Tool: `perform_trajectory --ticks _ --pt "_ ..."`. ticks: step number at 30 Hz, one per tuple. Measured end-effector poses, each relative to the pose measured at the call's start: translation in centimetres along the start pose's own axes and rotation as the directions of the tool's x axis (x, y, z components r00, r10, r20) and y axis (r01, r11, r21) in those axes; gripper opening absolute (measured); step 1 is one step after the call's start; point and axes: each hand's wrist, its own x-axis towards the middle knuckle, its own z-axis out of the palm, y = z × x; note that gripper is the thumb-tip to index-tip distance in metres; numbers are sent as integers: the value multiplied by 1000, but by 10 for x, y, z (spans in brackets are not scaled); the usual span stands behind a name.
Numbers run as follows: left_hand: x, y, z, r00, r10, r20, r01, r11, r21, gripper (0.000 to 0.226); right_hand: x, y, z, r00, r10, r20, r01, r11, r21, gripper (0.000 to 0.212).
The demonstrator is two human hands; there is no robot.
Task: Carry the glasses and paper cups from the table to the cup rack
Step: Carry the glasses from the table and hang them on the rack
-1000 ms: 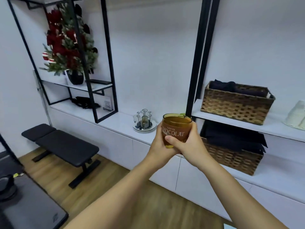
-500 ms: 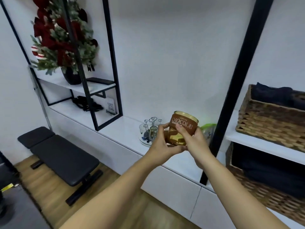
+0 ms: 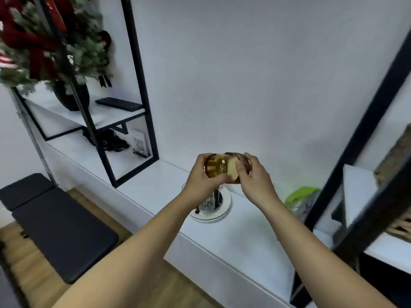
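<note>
Amber glass (image 3: 219, 167) and paper cup (image 3: 242, 162) blurred in both hands' grip; cup rack (image 3: 211, 203) half-hidden

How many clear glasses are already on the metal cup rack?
1 that I can see: a clear glass upside down on the metal cup rack, below the left hand. The hands may hide others.

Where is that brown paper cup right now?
Mid-frame in the head view, the brown paper cup is gripped by the right hand, above the cup rack.

white wall (image 3: 255, 74) | wood floor (image 3: 13, 245) | black bench (image 3: 60, 230)
</note>
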Motion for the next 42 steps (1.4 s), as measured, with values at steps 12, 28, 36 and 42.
perform_trajectory --ticks 12,28,36,42 --pt "166 -102 28 984 -149 94 116 951 288 73 154 73 64 937 216 274 -252 962 105 17" --pt "221 -195 46 931 -292 220 189 899 395 74 204 154 124 850 402 339 -433 901 16 17" --pt "226 -221 47 911 -333 245 210 883 420 80 204 173 144 833 434 343 -475 879 44 11" --pt "227 -234 52 897 -373 237 231 853 468 74 203 184 156 803 472 364 -517 855 33 19"
